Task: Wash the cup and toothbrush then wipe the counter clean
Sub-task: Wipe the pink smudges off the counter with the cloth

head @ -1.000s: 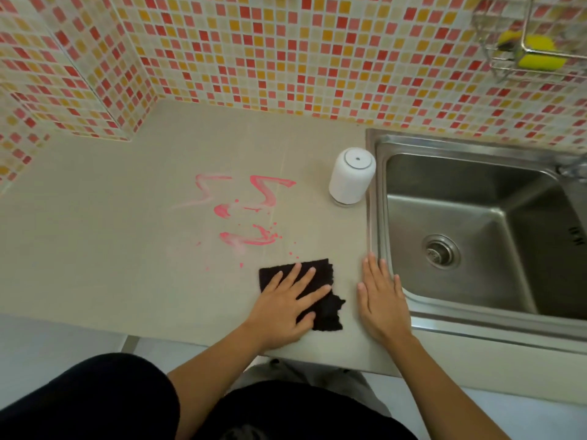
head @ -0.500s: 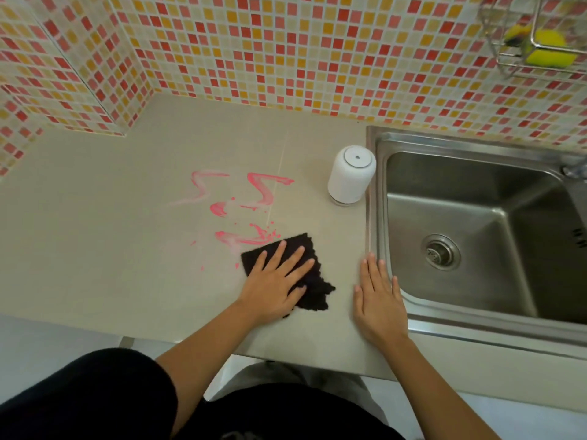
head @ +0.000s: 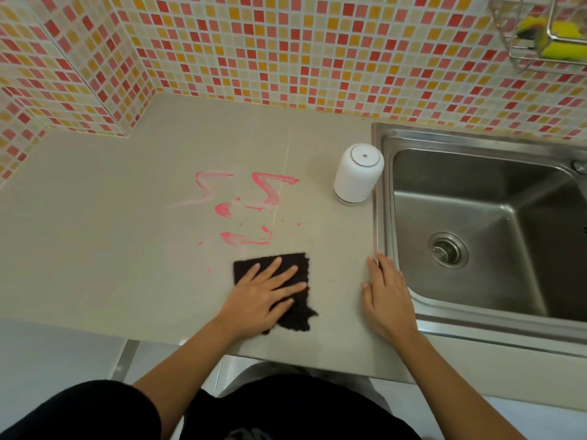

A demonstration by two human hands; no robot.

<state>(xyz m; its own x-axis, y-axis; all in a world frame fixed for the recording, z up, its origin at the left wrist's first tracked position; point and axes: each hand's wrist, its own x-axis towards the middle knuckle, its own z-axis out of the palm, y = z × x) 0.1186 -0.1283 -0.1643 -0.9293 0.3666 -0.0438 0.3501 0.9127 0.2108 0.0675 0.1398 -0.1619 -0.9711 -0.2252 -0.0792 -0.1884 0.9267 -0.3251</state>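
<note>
We saw soft, even light, glare on sink (head: 476,223), wide-angle bending at edges, slight blur overall.

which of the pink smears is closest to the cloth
The lowest pink smear, just beyond the far edge of the dark cloth under the left hand. The two zigzag smears lie farther back on the counter.

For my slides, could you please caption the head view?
Left hand presses a dark cloth just below pink smears on the counter; right hand rests beside the sink.
</note>
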